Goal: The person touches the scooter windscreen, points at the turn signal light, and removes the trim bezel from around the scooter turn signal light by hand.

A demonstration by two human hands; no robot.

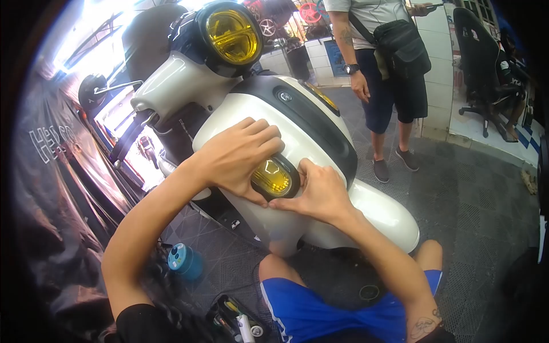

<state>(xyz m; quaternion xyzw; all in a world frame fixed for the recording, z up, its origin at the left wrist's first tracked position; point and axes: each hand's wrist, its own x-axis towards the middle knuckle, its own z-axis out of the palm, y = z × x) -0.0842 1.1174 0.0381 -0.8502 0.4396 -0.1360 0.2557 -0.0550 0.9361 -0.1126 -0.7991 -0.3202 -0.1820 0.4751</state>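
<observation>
Item: small yellow lamp (272,177), oval, glossy yellow lens set in a black rim. You will find it seated low in the white front panel (297,134) of the scooter, below the panel's dark trim band (the lens shows a faint ribbed pattern inside). Its upper left edge is covered by your left hand (237,154), which lies flat over the panel; your right hand (317,191) presses fingertips against its lower right rim. Lens looks intact, facing outward and slightly downward.
</observation>
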